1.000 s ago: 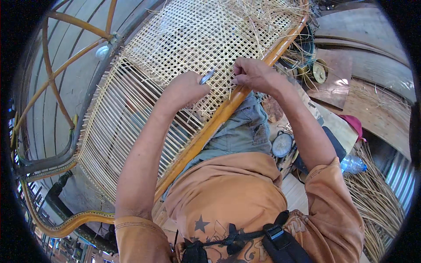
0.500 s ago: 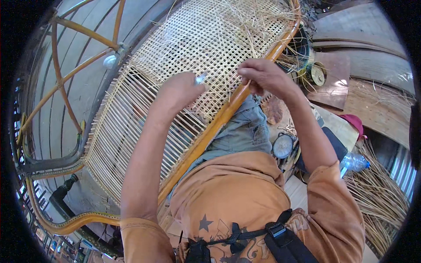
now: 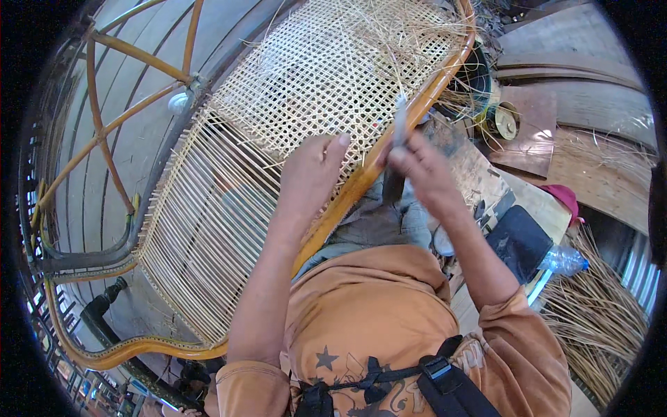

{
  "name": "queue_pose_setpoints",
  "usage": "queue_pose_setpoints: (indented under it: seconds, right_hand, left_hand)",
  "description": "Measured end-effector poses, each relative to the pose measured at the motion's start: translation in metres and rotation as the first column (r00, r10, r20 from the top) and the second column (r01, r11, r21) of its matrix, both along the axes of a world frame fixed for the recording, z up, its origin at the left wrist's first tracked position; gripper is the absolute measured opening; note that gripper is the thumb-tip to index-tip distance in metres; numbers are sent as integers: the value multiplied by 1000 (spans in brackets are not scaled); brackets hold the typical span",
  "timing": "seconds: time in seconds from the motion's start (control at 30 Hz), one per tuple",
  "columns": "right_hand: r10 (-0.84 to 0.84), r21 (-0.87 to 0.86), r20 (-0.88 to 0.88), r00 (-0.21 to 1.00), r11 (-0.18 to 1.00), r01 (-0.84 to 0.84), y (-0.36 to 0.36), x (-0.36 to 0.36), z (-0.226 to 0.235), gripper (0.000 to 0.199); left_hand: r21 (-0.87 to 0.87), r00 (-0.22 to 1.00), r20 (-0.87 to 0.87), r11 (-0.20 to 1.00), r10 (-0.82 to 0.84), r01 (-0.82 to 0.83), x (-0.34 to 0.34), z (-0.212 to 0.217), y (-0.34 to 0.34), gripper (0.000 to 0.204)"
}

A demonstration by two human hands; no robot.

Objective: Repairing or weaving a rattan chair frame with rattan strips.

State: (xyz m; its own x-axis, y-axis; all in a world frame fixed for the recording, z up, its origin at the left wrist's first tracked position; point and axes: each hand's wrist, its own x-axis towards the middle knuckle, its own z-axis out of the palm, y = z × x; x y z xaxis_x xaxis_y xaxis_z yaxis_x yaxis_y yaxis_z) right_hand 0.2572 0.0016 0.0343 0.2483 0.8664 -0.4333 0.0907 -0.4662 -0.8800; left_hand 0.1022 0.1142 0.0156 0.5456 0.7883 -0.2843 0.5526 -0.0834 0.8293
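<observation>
A cane panel [image 3: 326,76] lies across a curved, varnished rattan frame [image 3: 342,203] over my lap. Its far part is a close open-hole weave; parallel cane strands [image 3: 201,208] span the near left part. My right hand [image 3: 425,174], slightly blurred, grips a knife [image 3: 400,118] at the frame's right rail. The pale blade points away from me and the dark handle hangs below the fist. Over the weave's near edge, my left hand [image 3: 310,170] is closed with its thumb up; whatever its fingers pinch is hidden.
Loose cane ends [image 3: 389,31] tangle over the far weave. To the right are a tin can [image 3: 503,121], a dark flat pad [image 3: 520,240], a plastic bottle [image 3: 561,260] and a bundle of cane [image 3: 590,306]. A crossed rattan framework [image 3: 97,132] stands at left.
A shiny piece that showed at my left hand is no longer there; the knife now shows in my right hand. My left hand moved right and nearer; my right hand came nearer.
</observation>
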Motion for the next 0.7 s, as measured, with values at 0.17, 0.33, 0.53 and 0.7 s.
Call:
queue_pose_setpoints:
  seconds: [0.17, 0.33, 0.53, 0.7]
  right_hand:
    - [-70, 206, 474, 878, 978, -33, 35, 25, 28, 18]
    - [-145, 450, 533, 833, 883, -134, 56, 14, 44, 20]
    - [-27, 312, 538, 843, 935, -169, 46, 25, -9, 18]
    - [-180, 344, 501, 847, 939, -4, 45, 15, 7, 17]
  left_hand:
    - [51, 900, -384, 969, -206, 243, 27, -10, 20, 36]
    - [-1, 824, -479, 939, -301, 343, 36, -19, 24, 38]
    - [37, 849, -471, 955, -242, 293, 18, -18, 24, 35]
    - [136, 905, -406, 971, -129, 199, -4, -10, 12, 29]
